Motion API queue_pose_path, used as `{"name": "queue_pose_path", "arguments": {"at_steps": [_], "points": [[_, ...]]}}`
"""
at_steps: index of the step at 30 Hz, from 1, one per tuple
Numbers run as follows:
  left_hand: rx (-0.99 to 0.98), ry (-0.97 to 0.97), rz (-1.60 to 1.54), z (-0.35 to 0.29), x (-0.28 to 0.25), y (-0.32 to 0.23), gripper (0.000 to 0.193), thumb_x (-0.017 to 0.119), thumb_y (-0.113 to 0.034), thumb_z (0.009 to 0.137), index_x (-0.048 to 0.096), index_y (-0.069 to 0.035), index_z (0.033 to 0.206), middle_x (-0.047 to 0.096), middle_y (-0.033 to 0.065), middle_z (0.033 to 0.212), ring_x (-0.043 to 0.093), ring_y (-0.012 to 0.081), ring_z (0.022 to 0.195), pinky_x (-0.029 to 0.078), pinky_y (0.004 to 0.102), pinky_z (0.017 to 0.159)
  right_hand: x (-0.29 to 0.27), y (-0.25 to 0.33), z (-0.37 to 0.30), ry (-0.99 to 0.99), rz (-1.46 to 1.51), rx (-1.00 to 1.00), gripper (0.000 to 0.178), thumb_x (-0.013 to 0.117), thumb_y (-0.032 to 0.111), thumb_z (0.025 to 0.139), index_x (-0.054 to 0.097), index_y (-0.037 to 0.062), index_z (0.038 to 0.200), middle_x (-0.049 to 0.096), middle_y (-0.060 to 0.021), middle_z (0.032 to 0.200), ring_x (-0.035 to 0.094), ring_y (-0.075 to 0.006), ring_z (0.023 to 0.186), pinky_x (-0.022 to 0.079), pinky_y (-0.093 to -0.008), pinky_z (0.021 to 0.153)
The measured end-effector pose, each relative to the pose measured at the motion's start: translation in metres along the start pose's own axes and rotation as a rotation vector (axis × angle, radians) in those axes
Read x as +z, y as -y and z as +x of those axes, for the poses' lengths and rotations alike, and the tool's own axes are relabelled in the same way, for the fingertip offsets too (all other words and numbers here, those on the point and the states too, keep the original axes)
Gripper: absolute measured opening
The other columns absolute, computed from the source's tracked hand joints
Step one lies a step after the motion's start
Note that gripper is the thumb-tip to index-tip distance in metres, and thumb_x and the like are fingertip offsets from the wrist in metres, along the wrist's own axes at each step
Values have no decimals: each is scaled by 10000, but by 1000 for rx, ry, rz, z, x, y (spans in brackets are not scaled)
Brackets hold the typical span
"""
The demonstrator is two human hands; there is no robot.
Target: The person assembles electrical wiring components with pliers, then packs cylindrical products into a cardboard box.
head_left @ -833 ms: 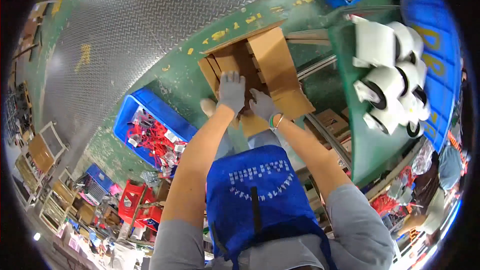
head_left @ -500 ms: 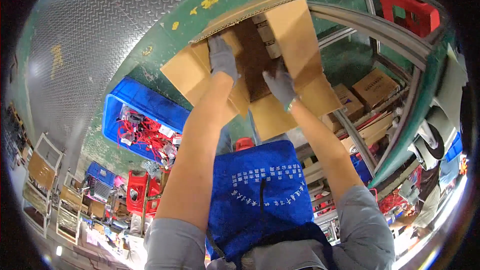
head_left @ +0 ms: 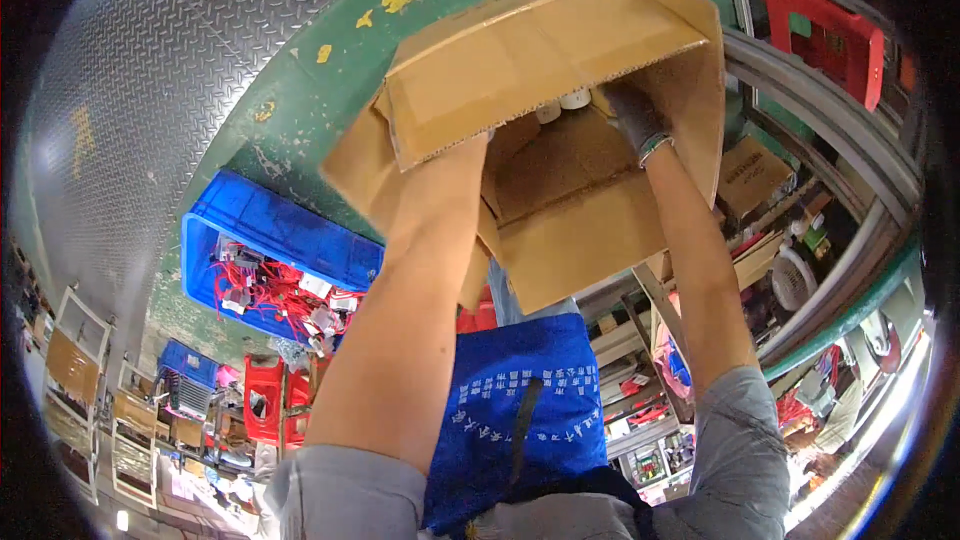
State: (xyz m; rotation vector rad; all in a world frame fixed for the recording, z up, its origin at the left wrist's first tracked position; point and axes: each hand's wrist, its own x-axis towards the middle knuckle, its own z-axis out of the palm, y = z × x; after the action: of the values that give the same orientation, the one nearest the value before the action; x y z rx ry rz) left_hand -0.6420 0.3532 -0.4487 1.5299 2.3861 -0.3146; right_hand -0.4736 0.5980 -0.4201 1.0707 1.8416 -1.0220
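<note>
A large brown cardboard box point(head_left: 590, 240) is in front of me, tilted so its opening faces me, its flaps spread. My left hand point(head_left: 490, 136) reaches in under the far flap point(head_left: 540, 65); nearly all of it is hidden, so its fingers do not show. My right hand point(head_left: 634, 122), in a grey glove, is inside the box by the right inner wall. It lies in shadow, its thumb apart from the fingers, with nothing seen in its grip. Beside it, below the far flap's edge, show white rounded things point(head_left: 574, 99) whose kind I cannot make out.
A blue bin point(head_left: 290, 215) with red cables stands on the green floor to the left. Metal framing point(head_left: 830, 115) with a red plastic stool point(head_left: 815, 35) and a smaller carton point(head_left: 752, 178) is at the right. Steel tread plate point(head_left: 200, 40) covers the far left.
The box has tipped up toward me, and its far flap now hangs over the opening. My left hand has gone out of sight under that flap. My right hand has moved deeper in and rightward.
</note>
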Motion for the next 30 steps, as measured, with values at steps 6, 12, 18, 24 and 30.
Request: {"name": "queue_pose_path", "arguments": {"at_steps": [6,12,18,24,30], "points": [[73,213,-116,-17,-12,40,884,740,-568,617,509,-8,1260,532,197,1278,524,368,1156,433,448,966,39,1,-54,-316,-612,-321,615,515,555,832,576,50,1178,567,-193,1207,539,-341,1124,395,-439,996],[170,435,-151,-10,-26,44,925,749,-588,589,502,-18,1274,524,196,1289,509,365,1177,424,454,976,52,-6,-35,-108,-898,-321,756,483,600,841,425,34,1339,406,-199,1399,373,-356,1300,290,-419,1087],[309,687,-140,3,-34,63,966,759,-607,561,494,-28,1287,517,196,1300,494,363,1198,414,460,986,76,75,-22,26,-16,-172,712,505,541,859,400,51,1365,412,-192,1396,355,-350,1315,286,-385,1086],[454,841,-110,61,-59,60,1001,767,-623,537,488,-36,1299,510,196,1310,481,361,1216,407,465,994,164,-12,67,-59,-36,-21,878,494,615,844,254,12,1436,276,-217,1474,319,-339,1340,308,-414,1074],[825,740,-126,38,-136,39,942,749,-612,572,496,-84,1310,554,174,1250,390,354,1281,360,493,1025,156,-127,89,-152,-896,-131,720,448,527,901,319,47,1422,351,-247,1425,356,-346,1321,333,-429,1051]]}}
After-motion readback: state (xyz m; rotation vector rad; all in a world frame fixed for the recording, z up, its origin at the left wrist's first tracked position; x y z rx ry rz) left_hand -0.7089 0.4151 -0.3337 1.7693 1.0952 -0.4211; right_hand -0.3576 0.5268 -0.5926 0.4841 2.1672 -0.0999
